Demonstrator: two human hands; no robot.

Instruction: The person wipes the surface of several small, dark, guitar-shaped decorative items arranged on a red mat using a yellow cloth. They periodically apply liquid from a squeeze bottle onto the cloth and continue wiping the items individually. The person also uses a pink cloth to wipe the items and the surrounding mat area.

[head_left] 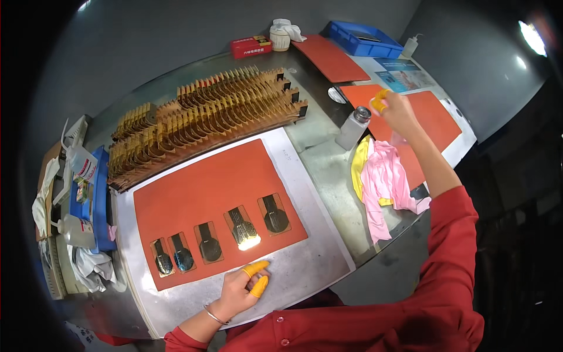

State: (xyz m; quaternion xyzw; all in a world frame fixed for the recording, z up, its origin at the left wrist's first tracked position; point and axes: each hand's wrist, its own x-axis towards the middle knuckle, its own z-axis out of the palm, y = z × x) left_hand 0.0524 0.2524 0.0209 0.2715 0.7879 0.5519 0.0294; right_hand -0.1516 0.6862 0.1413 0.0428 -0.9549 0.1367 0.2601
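Grey tabletop (319, 164): five dark pieces (209, 249) laid out, remainder unclear. Left grip (239, 286) loosely curled, seemingly empty — right grip (400, 112) bent, contents unclear.

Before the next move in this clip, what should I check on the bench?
1. Dark pieces on the near orange mat: ok, five in a row.
2. Left hand clear of them: ok, by the mat's front edge.
3. Right hand empty: cannot tell, fingertips unclear.
4. Yellow finger covers on both hands: ok.
5. Metal-capped bottle standing: ok.
6. Pink cloth folded flat: not ok, rumpled over yellow cloth.
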